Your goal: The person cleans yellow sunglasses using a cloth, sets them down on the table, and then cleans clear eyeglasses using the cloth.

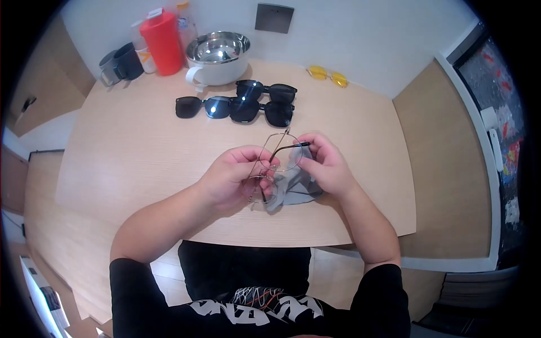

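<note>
While L hand (234,172) holds specs (287,147), they look clr, thin-rimmed.

Seemingly a home, pale wooden table (129,141), mugs (128,62), red lidded container (162,46), steel-lined bowl (222,71), white wall (360,34)

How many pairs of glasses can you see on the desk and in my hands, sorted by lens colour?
Dark sunglasses: 3
Yellow-tinted glasses: 1
Clear wire-framed glasses: 1
Total: 5 pairs
</note>
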Motion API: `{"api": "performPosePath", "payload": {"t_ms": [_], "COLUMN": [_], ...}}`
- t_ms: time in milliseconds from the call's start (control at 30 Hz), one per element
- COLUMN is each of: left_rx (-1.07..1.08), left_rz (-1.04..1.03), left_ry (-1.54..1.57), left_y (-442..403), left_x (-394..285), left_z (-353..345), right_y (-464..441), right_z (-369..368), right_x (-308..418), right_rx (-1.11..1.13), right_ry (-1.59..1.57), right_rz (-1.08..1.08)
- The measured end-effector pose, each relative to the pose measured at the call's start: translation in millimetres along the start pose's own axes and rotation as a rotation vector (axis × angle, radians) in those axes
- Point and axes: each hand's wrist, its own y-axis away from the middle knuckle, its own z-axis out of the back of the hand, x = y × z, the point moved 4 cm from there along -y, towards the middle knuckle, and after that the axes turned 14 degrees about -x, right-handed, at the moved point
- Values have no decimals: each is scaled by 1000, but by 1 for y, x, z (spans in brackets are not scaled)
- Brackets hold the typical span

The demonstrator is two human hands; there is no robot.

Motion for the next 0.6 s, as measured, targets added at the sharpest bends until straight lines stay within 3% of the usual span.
{"api": "performPosePath", "payload": {"t_ms": [133,267,433,600], "left_rx": [10,-10,-89,-221], "left_rz": [29,115,67,-54], "left_ry": [82,164,46,-82], "left_y": [0,6,7,9], "left_x": [0,0,1,-2], "left_z": [1,-1,4,1], "right_y": [0,3,5,12], "right_z": [-1,-8,-13,-13], "right_x": [0,8,12,13], "right_rx": [-114,-101,-116,12], "right_ry": [409,358,275,33], "right_rz": [97,83,194,45]}}
